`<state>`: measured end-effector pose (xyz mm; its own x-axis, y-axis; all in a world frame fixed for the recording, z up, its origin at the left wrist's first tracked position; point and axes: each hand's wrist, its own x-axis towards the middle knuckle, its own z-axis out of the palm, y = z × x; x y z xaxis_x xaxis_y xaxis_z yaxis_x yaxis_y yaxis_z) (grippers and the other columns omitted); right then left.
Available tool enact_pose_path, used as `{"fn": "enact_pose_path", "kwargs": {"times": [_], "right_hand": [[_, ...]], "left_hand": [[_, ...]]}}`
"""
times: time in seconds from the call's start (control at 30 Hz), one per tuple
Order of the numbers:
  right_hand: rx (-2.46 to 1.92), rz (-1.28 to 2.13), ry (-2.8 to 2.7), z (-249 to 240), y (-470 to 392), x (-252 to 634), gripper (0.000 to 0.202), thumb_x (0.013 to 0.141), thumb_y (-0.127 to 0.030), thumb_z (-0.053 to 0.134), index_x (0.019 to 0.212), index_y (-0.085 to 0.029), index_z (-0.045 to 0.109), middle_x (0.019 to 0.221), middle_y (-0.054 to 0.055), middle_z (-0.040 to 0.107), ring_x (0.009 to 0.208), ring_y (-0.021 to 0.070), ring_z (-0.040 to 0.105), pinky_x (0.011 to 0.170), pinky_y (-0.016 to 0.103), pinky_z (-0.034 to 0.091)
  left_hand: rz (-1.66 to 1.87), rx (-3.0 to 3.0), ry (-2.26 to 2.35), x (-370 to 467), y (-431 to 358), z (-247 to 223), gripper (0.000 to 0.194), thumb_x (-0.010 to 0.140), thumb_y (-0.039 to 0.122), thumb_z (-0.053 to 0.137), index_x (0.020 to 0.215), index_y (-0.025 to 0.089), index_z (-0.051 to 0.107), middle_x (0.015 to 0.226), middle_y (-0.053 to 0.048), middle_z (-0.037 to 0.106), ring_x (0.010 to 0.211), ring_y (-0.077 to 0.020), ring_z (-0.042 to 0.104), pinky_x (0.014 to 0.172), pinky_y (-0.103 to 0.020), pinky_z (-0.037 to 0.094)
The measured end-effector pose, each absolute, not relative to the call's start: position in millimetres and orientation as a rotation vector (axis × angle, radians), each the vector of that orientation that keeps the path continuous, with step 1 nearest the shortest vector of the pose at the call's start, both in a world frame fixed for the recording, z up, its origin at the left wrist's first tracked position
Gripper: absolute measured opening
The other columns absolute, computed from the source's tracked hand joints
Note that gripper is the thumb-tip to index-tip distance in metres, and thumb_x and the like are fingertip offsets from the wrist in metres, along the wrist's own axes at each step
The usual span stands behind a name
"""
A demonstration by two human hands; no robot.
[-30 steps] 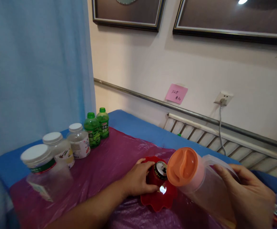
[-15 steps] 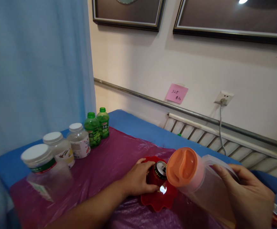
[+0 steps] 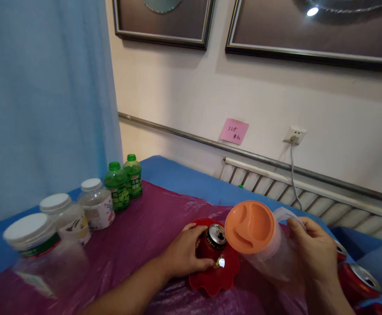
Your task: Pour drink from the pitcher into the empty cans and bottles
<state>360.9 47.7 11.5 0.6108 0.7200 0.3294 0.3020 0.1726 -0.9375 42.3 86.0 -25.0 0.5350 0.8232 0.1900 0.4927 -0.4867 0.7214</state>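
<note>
"How is the pitcher (image 3: 276,264) pointed?"

"Aslant, lid (image 3: 250,227) toward the can (image 3: 209,245), near the table's (image 3: 174,173) wall-side edge. Its handle (image 3: 283,214) is gripped closed by the right hand (image 3: 317,249); the can is clasped, can-wide, by the left hand (image 3: 184,253)."

The right hand (image 3: 316,251) hides part of the pitcher (image 3: 273,267).

a blue-covered flat surface (image 3: 174,175) carries a glossy, wrinkled magenta plastic sheet (image 3: 164,205). a red dish with a scalloped rim (image 3: 210,282) lies on the sheet. three clear plastic jars with round white lids (image 3: 66,221) and two green plastic bottles (image 3: 118,190) form a slanting row at the left; red metal cans with silver tops (image 3: 357,284) are at the right.
</note>
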Motion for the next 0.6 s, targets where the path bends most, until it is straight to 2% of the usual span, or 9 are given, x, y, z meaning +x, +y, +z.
{"fn": "enact_pose_path", "kwargs": {"times": [0.17,0.3,0.43,0.6], "right_hand": [[-1.037,0.610,-0.696,-10,75,369,0.052,0.061,-0.056,0.089,0.061,-0.016,0.057,0.053,-0.008,0.047,0.049,0.0064,0.038,0.048,0.019,0.031],[-0.947,0.680,-0.572,-31,93,376,0.049,0.063,-0.058,0.088,0.070,-0.018,0.061,0.054,-0.007,0.054,0.048,0.0086,0.046,0.046,0.021,0.037],[-0.866,0.750,-0.473,-45,105,382,0.046,0.064,-0.057,0.087,0.084,-0.019,0.069,0.074,0.000,0.072,0.068,0.0169,0.067,0.060,0.028,0.054],[-0.755,0.817,-0.408,-52,113,391,0.040,0.069,-0.055,0.084,0.086,-0.021,0.071,0.086,0.001,0.077,0.087,0.0219,0.072,0.081,0.036,0.059]], "left_hand": [[0.760,2.177,1.059,40,90,-30,0.074,0.064,0.038,0.087,0.133,0.025,0.062,0.133,-0.008,0.069,0.123,-0.0339,0.061,0.114,-0.049,0.042],[0.814,2.083,1.098,39,94,-34,0.075,0.067,0.037,0.083,0.136,0.023,0.058,0.138,-0.011,0.066,0.127,-0.0353,0.061,0.112,-0.050,0.045],[0.917,1.902,0.993,42,97,-29,0.066,0.072,0.044,0.076,0.132,0.020,0.060,0.132,-0.010,0.072,0.121,-0.0333,0.067,0.107,-0.047,0.052],[0.948,1.958,1.055,43,97,-23,0.067,0.069,0.045,0.078,0.129,0.019,0.063,0.130,-0.011,0.073,0.120,-0.0346,0.068,0.106,-0.048,0.053]]}}
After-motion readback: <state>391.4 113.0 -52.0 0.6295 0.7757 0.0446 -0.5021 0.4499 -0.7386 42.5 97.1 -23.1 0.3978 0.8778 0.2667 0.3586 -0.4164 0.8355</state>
